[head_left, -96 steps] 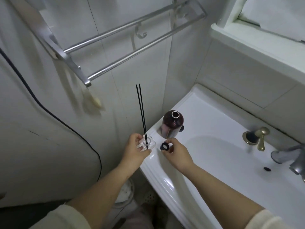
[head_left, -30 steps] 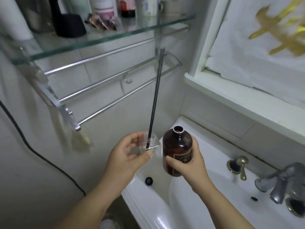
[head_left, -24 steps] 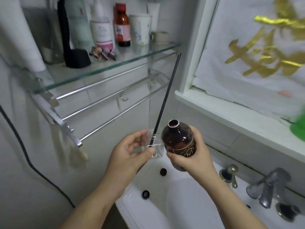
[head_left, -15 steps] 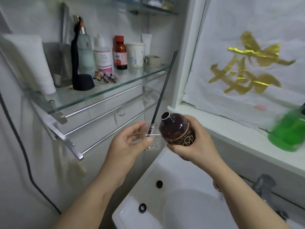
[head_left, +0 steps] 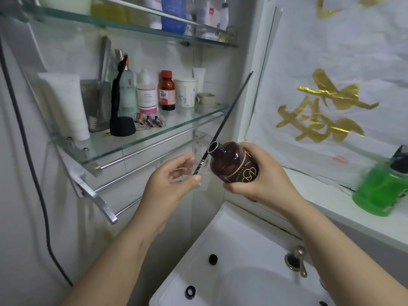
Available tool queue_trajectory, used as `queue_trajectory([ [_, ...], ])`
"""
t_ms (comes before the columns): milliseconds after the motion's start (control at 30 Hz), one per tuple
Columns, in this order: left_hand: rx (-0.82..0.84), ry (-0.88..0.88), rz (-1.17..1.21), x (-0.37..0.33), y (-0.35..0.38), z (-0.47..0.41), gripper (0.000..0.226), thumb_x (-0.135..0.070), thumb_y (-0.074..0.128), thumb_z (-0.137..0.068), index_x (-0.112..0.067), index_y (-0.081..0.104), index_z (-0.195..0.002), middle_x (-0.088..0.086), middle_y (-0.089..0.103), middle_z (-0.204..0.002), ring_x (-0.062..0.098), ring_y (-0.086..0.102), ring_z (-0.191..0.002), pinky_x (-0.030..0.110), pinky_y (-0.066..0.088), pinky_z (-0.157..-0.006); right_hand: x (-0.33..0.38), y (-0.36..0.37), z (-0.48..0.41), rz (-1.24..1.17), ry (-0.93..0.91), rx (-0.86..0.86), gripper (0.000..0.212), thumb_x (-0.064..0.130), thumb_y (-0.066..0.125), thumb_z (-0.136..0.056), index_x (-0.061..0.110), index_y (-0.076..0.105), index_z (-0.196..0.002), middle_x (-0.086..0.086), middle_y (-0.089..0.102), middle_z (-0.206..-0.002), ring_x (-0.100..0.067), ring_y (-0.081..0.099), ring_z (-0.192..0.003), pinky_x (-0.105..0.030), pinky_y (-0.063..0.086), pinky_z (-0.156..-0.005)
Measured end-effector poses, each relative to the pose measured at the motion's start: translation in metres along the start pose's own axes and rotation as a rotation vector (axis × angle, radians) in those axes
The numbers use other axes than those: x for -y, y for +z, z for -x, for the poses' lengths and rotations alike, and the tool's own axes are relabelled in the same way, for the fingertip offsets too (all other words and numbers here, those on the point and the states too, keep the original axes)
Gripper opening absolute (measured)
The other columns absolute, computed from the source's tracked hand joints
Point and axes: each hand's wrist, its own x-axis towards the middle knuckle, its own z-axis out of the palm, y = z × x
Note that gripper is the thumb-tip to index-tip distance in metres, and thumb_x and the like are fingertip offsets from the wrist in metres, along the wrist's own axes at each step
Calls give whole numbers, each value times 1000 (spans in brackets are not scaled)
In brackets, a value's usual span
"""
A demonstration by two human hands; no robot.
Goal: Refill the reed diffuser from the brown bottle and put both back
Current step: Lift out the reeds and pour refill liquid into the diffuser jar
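My left hand (head_left: 170, 184) holds the clear glass reed diffuser (head_left: 199, 173) at chest height, thumb and fingers curled round it. Black reeds (head_left: 227, 115) stick out of it, leaning up to the right. My right hand (head_left: 262, 177) grips the brown bottle (head_left: 231, 164), uncapped and tilted left, its open mouth right beside the reeds above the diffuser's neck. Two black caps, one (head_left: 213, 259) farther and one (head_left: 190, 292) nearer, lie on the sink rim below.
A glass shelf (head_left: 141, 138) with toiletry bottles and towel rails hangs on the left wall. A white sink (head_left: 220, 250) lies below with a brass tap handle (head_left: 300, 261). A green bottle (head_left: 384, 186) stands on the window ledge at right. A black cable (head_left: 33, 173) runs down the left wall.
Both hands lifted diffuser and brown bottle off the sink rim to chest height. The bottle has tipped further left, its mouth closing in on the diffuser. My view rose toward the shelves.
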Motion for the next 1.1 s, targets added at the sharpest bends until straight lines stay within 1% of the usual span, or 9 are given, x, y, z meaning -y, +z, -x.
queue_trajectory([
  [133,6,-21,91,3,0,2,47,1,69,-79,-28,62,-115,3,67,-118,16,61,-110,14,52,-74,1,4,-2,20,9,-11,66,38,84,-52,39,54,-110,8,63,-95,-17,61,-84,-37,54,-64],
  [267,0,-39,135,6,-3,5,48,5,64,-82,-24,60,-120,4,66,-120,16,59,-110,11,51,-70,-2,11,0,69,1,-10,69,43,82,-49,39,53,-112,8,63,-94,-19,60,-88,-41,54,-70],
  [367,4,-36,126,8,-7,6,49,4,64,-83,-19,58,-126,5,65,-123,19,59,-114,12,52,-71,-4,14,1,113,8,4,72,52,77,-47,45,51,-113,5,62,-98,-18,58,-92,-42,53,-76],
  [467,23,-25,91,10,-12,7,49,0,64,-84,-21,57,-128,2,65,-125,21,60,-117,16,53,-79,-5,15,0,153,8,15,74,55,74,-46,47,49,-114,5,60,-99,-18,56,-94,-42,52,-78],
  [567,40,-10,53,9,-12,8,49,1,64,-85,-29,59,-122,1,65,-125,21,60,-118,23,51,-88,-4,13,0,176,2,21,75,55,74,-46,45,49,-116,5,61,-98,-18,56,-95,-41,52,-78],
  [633,44,-8,40,8,-12,10,49,2,64,-84,-33,59,-118,0,65,-124,19,60,-118,25,50,-90,-4,11,0,196,-1,28,75,55,74,-47,45,49,-117,6,61,-98,-17,54,-96,-41,52,-78],
  [800,41,-8,17,10,-11,13,50,0,66,-83,-35,59,-119,-2,65,-122,16,61,-116,24,50,-87,-2,6,2,255,-3,49,79,56,74,-47,49,45,-120,9,57,-99,-21,51,-101,-43,52,-80],
  [967,14,-1,-2,11,-9,15,51,-1,67,-83,-33,59,-121,-6,66,-118,13,62,-112,23,51,-85,3,0,3,305,-10,60,79,55,75,-48,49,45,-121,11,53,-99,-22,51,-101,-42,52,-80],
  [1100,0,1,-9,11,-7,18,52,-1,68,-81,-36,59,-117,-11,66,-118,7,61,-113,16,51,-81,7,-3,3,358,-23,75,79,54,77,-51,49,43,-122,11,50,-99,-22,49,-102,-41,52,-78],
])
